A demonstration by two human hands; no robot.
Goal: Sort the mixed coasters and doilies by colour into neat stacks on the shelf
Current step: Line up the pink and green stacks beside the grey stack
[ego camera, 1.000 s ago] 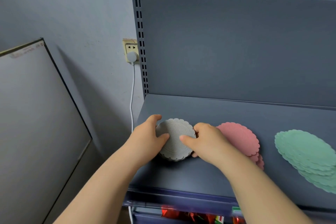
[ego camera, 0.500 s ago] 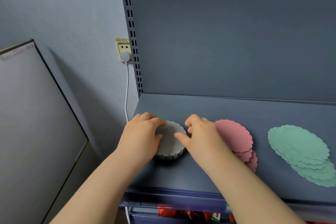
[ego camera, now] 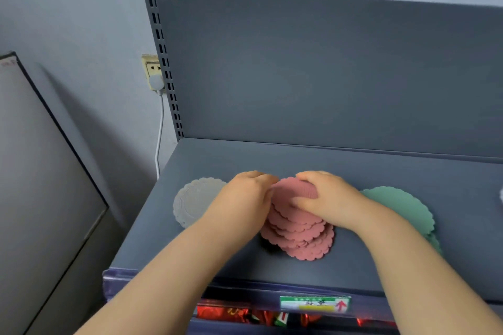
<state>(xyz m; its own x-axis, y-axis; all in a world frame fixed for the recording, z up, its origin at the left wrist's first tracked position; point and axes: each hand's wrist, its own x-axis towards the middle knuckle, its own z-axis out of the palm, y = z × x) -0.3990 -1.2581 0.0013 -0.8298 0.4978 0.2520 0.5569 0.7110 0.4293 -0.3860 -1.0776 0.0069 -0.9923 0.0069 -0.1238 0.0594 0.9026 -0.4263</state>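
Observation:
On the dark grey shelf [ego camera: 272, 155] lie three piles of scalloped round coasters. A grey stack [ego camera: 196, 201] sits at the left, untouched. The pink pile [ego camera: 298, 234] in the middle is fanned out toward the front edge. My left hand [ego camera: 245, 198] grips the pink pile from its left side. From the right, my right hand [ego camera: 324, 198] curls its fingers and thumb round the top pink coasters. Behind my right forearm a green pile [ego camera: 400, 207] spreads out, partly hidden.
The shelf's upright back panel [ego camera: 326, 68] rises behind the piles. A price label [ego camera: 314, 303] sits on the shelf's front rail, with red packets [ego camera: 226, 313] below. A wall socket with a white plug and cable [ego camera: 156, 81] is at the left, beside a grey cabinet [ego camera: 40, 171].
Both hands have left the grey stack and moved right onto the pink pile. The view has shifted right, so the grey stack now lies to the left of my hands.

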